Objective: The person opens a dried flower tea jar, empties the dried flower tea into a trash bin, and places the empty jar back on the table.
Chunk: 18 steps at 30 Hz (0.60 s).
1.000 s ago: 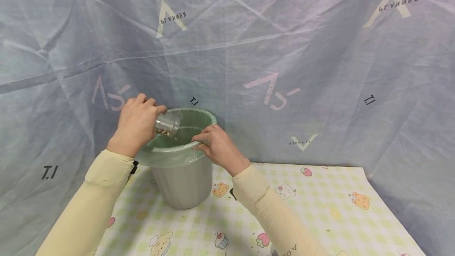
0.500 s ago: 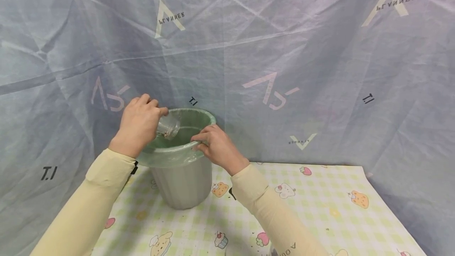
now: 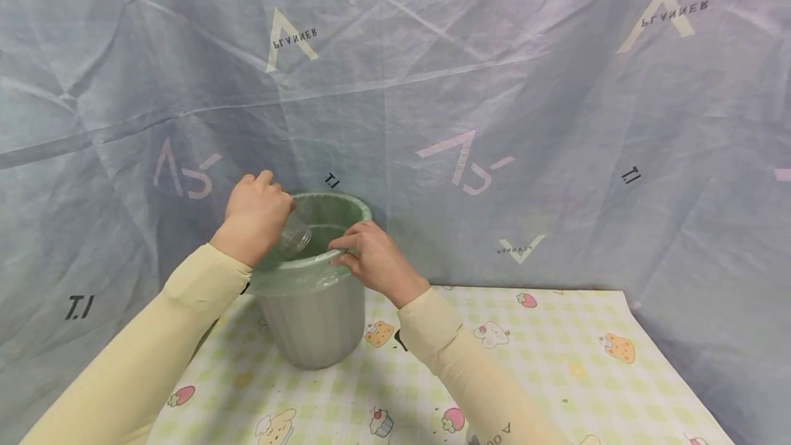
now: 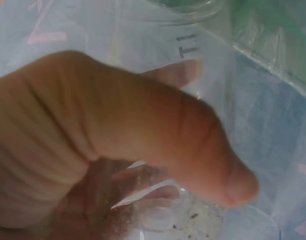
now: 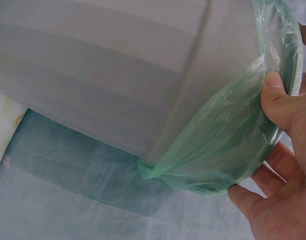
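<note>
Head view: left hand [image 3: 255, 218] grips clear jar [image 3: 296, 235], tipped at mouth of grey bin [image 3: 312, 328] on desk [image 3: 544, 362]; right hand [image 3: 377, 256] at rim [image 3: 309, 262]. Left wrist: thumb [image 4: 192, 142] curled over jar, specks [image 4: 192, 222] inside. Right wrist: fingers [image 5: 276, 97] pinch green liner [image 5: 217, 140] against rim.

The bin [image 3: 314, 328] is grey, its liner [image 3: 303, 279] green.

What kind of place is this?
Probably a makeshift indoor workspace: a creased blue-gray sheet hangs behind a cartoon-print checked tablecloth, where a bag-lined trash can stands.
</note>
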Each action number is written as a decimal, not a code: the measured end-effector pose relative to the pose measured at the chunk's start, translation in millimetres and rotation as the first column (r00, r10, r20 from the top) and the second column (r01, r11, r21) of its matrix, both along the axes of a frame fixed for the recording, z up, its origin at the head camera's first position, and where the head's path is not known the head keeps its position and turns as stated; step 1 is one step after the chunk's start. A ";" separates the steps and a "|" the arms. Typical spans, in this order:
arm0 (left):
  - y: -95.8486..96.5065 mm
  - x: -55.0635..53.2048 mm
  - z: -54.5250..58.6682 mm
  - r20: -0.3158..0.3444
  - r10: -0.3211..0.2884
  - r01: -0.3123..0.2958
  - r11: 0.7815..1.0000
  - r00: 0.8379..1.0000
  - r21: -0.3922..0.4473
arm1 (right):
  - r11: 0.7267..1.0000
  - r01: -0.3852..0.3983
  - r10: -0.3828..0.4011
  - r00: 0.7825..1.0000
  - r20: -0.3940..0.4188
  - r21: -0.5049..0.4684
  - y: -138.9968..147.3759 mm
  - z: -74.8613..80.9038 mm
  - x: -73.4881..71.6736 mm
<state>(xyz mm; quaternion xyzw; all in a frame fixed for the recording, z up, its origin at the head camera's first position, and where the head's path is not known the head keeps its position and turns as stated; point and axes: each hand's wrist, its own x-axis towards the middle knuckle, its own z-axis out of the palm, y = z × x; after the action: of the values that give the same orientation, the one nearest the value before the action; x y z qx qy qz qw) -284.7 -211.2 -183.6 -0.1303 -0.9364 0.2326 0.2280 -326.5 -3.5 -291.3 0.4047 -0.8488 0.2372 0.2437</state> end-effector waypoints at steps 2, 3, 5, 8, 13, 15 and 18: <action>2.5 0.0 1.4 0.012 0.012 -0.012 1.000 1.000 -0.009 | 1.000 0.002 -0.002 1.000 0.002 0.002 -0.5 -0.2 0.0; 3.5 0.4 2.0 0.016 0.017 -0.016 1.000 1.000 -0.013 | 1.000 0.004 -0.004 1.000 0.003 0.002 -0.7 -0.2 0.0; 4.4 0.9 2.3 0.011 0.016 -0.016 1.000 1.000 -0.004 | 1.000 0.007 -0.007 1.000 0.004 0.003 -0.8 -0.2 0.1; 4.0 1.1 1.4 0.011 0.018 -0.018 1.000 1.000 0.003 | 1.000 0.007 -0.007 1.000 0.008 0.000 -1.1 -0.7 0.0; 1.0 0.4 -0.8 0.013 0.012 -0.012 1.000 1.000 0.028 | 1.000 0.005 -0.005 1.000 0.021 -0.001 -1.0 -1.3 0.1; -0.2 0.5 -0.8 0.013 0.009 -0.009 0.999 1.000 0.040 | 1.000 0.005 -0.005 1.000 0.025 -0.001 -0.9 -1.0 0.3; -1.8 0.9 0.5 0.026 0.013 -0.014 0.999 1.000 0.049 | 1.000 0.004 -0.004 1.000 0.028 -0.004 -0.7 -0.3 0.3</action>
<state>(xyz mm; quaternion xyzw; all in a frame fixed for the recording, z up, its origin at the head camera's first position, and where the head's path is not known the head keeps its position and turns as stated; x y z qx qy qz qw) -283.8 -213.0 -183.1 -0.1213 -0.9456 0.2094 0.2175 -326.2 -4.2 -291.7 0.3992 -0.8525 0.2440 0.2332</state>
